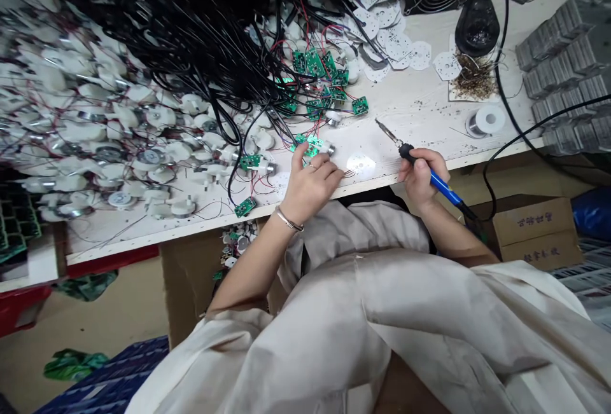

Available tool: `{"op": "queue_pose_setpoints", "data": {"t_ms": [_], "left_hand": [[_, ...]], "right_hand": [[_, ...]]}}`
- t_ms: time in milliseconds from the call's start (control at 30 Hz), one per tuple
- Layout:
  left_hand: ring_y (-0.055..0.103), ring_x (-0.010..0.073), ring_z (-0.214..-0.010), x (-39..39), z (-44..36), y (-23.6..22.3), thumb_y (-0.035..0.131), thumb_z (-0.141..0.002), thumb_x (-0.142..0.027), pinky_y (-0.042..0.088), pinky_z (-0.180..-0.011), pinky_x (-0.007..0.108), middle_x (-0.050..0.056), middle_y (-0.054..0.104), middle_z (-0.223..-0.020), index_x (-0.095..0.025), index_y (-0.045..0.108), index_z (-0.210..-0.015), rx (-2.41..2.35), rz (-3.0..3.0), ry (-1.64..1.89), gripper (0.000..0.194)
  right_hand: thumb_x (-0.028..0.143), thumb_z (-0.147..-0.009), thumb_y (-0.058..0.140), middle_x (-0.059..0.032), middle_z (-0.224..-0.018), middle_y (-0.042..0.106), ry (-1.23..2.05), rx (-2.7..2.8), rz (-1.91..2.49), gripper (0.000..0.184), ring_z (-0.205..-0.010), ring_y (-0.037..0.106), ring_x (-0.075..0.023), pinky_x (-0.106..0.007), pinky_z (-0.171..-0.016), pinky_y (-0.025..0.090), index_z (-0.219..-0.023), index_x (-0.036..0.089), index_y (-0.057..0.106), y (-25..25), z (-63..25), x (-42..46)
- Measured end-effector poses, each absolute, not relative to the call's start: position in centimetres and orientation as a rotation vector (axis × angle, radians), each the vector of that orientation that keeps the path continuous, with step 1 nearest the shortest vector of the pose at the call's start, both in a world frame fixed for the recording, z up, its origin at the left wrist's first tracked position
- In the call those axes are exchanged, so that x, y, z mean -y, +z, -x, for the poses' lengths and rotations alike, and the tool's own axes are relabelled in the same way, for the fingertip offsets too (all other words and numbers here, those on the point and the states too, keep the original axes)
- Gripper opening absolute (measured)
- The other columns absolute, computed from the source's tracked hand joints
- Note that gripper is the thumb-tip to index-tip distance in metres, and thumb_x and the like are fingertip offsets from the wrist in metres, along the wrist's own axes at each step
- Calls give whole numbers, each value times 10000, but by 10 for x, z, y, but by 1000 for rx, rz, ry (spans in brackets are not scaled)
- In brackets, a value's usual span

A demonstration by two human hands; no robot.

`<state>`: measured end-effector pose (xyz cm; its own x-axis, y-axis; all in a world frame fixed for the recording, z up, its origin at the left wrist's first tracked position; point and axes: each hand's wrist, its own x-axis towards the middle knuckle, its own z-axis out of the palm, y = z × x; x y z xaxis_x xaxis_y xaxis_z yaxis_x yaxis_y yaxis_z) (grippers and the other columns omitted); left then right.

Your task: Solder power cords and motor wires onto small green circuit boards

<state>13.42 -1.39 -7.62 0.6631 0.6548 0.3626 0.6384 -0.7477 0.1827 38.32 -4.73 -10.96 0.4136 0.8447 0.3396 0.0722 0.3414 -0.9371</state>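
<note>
Overall, the white table [405,105] carries white motor housings [90,131] heaped to the left, with black-wired green circuit boards [315,64] massed behind, apparently kept within easy reach. A solder spool [487,120] sits to the right, seemingly placed near the iron side. The right hand [420,177] holds a blue-handled soldering iron [443,186] in a narrow, pen-like grip, tip angled away across the table. The left hand [309,185], over the table edge, closes a narrow grip on a small green circuit board [309,144] wired to a silver motor [327,149], apparently steadying it.
</note>
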Motion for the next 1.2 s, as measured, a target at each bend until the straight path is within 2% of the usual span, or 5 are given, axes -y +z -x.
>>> {"op": "queue_pose_setpoints", "data": {"t_ms": [167, 367, 533, 833, 1200], "left_hand": [[676, 184, -901, 9, -102, -43, 685, -963, -253, 532, -934, 465, -11, 775, -900, -282, 744, -988, -922, -2473, 907, 70], [666, 165, -727, 12, -10, -24, 813, -847, -298, 579, -717, 457, -63, 786, -884, -413, 806, -960, -1362, -1659, 1315, 162], [692, 218, -800, 5, 38, -52, 673, -898, -372, 573, -808, 623, -37, 778, -922, -370, 752, -995, -1870, -1560, 1482, 125], [650, 246, -997, 18, -48, -37, 567, -1000, -263, 523, -854, 472, 44, 715, -1084, -340, 676, -1161, -2123, -2100, 1684, 209], [613, 330, -887, -28, -158, -83, 563, -932, -252, 418, -876, 521, 126, 699, -842, -187, 712, -972, -1842, -2431, 763, 168]], "right_hand": [[461, -961, 604, 41, -819, 700, 526, 1044, 1220, 256, -605, 704, -109, -304, -664, 628, -1147, 286, 622, -97, -379, 45], [506, -985, 558, -66, -1128, 682, 363, 1188, 1182, 343, -990, 741, -221, -462, -994, 608, -1283, 341, 524, -80, -409, -3], [634, -1002, 417, -66, -1197, 660, 384, 1516, 1256, 420, -1115, 674, -201, -422, -1053, 572, -1291, 349, 524, -95, -420, -77], [572, -989, 501, -20, -1136, 617, 446, 1727, 1231, 379, -1059, 691, -187, -451, -1000, 600, -1256, 319, 598, -118, -406, -103], [417, -995, 507, -41, -1252, 598, 360, 1830, 1286, 324, -1098, 677, -195, -438, -1000, 604, -1306, 329, 529, -108, -411, -114]]}}
